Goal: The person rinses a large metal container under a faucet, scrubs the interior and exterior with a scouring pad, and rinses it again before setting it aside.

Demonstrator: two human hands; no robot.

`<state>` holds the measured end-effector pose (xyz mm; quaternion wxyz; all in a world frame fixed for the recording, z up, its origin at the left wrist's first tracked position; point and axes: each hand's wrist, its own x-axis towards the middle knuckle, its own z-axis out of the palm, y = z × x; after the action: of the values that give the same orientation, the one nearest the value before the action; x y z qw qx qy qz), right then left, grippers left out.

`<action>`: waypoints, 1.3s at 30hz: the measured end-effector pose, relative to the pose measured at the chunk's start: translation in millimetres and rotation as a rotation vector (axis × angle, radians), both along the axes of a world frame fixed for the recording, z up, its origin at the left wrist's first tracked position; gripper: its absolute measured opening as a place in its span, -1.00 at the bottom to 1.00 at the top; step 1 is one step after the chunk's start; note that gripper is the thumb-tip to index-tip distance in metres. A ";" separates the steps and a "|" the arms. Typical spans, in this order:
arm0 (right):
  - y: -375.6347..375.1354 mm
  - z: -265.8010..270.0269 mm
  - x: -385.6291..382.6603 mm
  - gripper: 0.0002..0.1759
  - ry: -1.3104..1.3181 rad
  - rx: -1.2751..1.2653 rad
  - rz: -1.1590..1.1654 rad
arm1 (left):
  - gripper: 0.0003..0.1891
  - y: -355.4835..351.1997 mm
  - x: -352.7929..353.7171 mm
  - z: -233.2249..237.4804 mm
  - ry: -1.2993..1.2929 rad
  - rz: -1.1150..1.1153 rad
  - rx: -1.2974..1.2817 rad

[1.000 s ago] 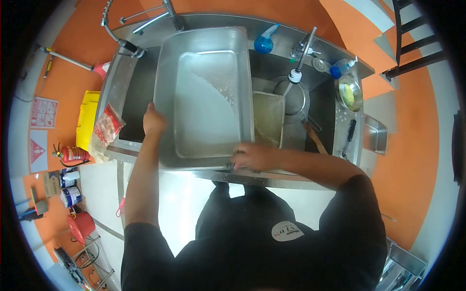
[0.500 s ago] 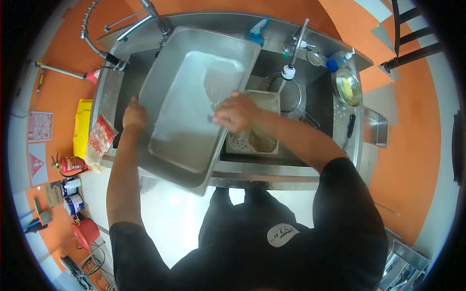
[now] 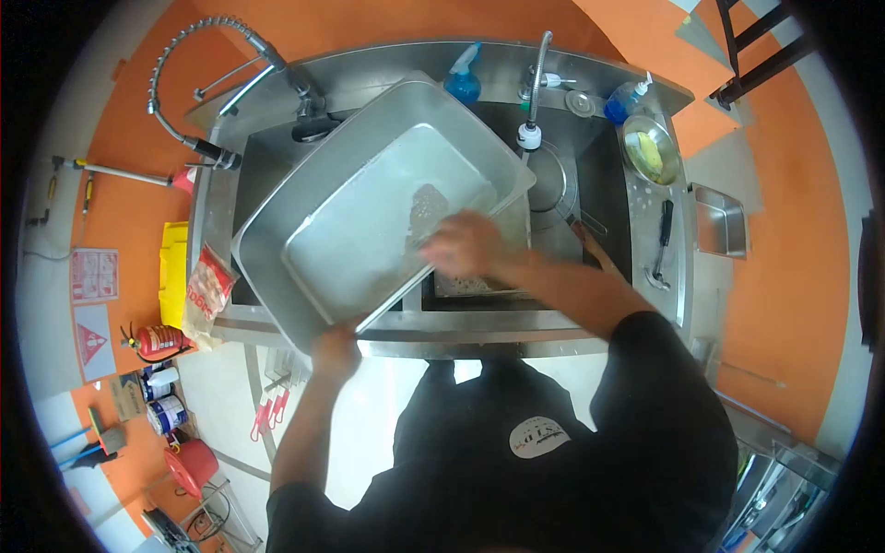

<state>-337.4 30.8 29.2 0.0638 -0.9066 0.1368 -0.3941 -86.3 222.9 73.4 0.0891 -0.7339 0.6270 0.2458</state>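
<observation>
A large deep steel pan (image 3: pixel 277 221) is tilted across the sinks, with a wet sheen and a dark speckled patch on its inner floor. My left hand (image 3: pixel 336 353) grips its near rim, fingers partly hidden by the pan. Over the pan's right side is my right hand (image 3: pixel 466 244), blurred by motion, its fingers curled together by the rim. Whatever lies in those fingers is too blurred to make out. Beneath my right forearm, a smaller steel tray (image 3: pixel 461 285) is partly covered. Behind it a round strainer (image 3: pixel 550 184) lies in the right sink.
A tap with a white head (image 3: pixel 528 137) hangs over the right sink. On the counter are a blue spray bottle (image 3: pixel 463 85), a soap pump bottle (image 3: pixel 623 101), a steel bowl (image 3: pixel 666 166) and a black-handled tool (image 3: pixel 665 224). A spring-hose tap (image 3: pixel 217 152) stands left.
The pan has turned clockwise, its far end swinging right over the smaller tray. My left hand has moved from the left rim to the near rim. My right hand stays over the right side.
</observation>
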 end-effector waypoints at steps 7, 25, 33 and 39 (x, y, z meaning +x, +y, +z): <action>-75.9 19.0 -81.8 -0.85 0.093 -0.050 0.156 | -0.54 6.4 49.3 -9.1 -0.014 -0.004 -0.126; -114.2 151.5 -14.0 -0.66 -0.926 0.513 -0.470 | -0.43 -115.2 -21.4 99.2 -0.271 0.030 -0.767; 11.6 107.5 73.5 -0.38 -0.076 0.381 -0.650 | -0.26 -151.3 -49.5 128.3 0.000 0.059 -0.533; -55.0 93.8 42.5 -0.51 -0.341 0.251 -0.497 | -0.25 -141.4 -43.1 115.8 0.053 0.074 -0.513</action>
<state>-294.9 -24.2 123.0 0.0991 -0.7516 0.3886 -0.5237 -129.4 81.5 189.3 -0.1253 -0.7483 0.6436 0.1009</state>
